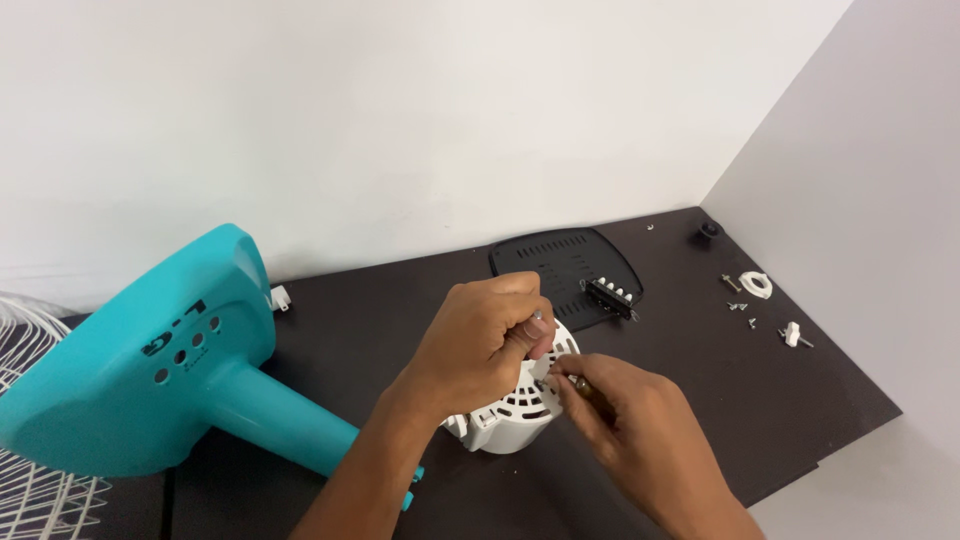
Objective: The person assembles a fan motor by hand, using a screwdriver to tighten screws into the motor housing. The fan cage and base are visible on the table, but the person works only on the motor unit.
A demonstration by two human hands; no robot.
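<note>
I see a white vented motor housing [515,410] sitting on the dark tabletop [760,410], centre-front, just right of the teal fan stand. My left hand [480,340] is clamped over its top, fingers curled and pressed together, thumb tucked against the forefinger; can't tell if anything small is pinched under there. My right hand [630,420] comes in from the right side of the housing, fingertips pinched on a small thin tool or screw [572,382] pointed at the vented face; too small to say which.

Behind the housing, touching or nearly so: black vented cover plate [560,260] lying flat, w/ a black switch block with white buttons [611,295] on its right edge. Left: teal fan stand [150,370] tipped on its side, neck pointing toward the housing. Far left edge: white wire grille [30,400]. Right side of the table, well apart: white ring [757,285], a few loose screws [740,308], small white clip [793,335]. Black knob [709,230] near the back corner.
</note>
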